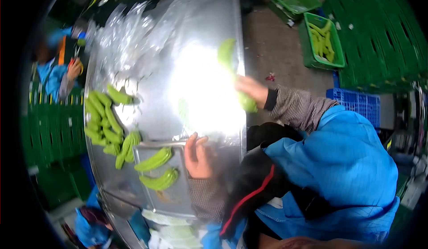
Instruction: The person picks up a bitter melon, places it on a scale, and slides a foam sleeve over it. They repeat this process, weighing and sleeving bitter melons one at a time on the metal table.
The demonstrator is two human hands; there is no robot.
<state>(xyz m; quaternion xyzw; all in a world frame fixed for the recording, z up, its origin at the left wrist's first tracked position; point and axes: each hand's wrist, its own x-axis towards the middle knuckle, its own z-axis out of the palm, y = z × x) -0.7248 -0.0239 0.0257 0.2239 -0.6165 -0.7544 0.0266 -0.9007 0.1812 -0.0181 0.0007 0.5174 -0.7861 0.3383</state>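
My right hand [253, 91], blurred, is closed around a long pale green bitter gourd [227, 54] at the table's near edge. The gourd sticks out on both sides of my fingers, and glare washes out its middle. My left hand [198, 159] has its fingers stretched out at the corner of a metal tray [184, 206], holding nothing. Two ridged bitter gourds [159, 180] lie side by side in that tray. Beyond it, a pile of bitter gourds [103, 115] rests along the table's far edge.
Clear plastic bags [129, 39] are heaped on the shiny metal table [214, 8]. Across it, a person's hand [75, 69] holds scissors; another person [91, 226] is at lower left. A green crate of gourds [307, 48] stands on the floor before stacked green crates [374, 35].
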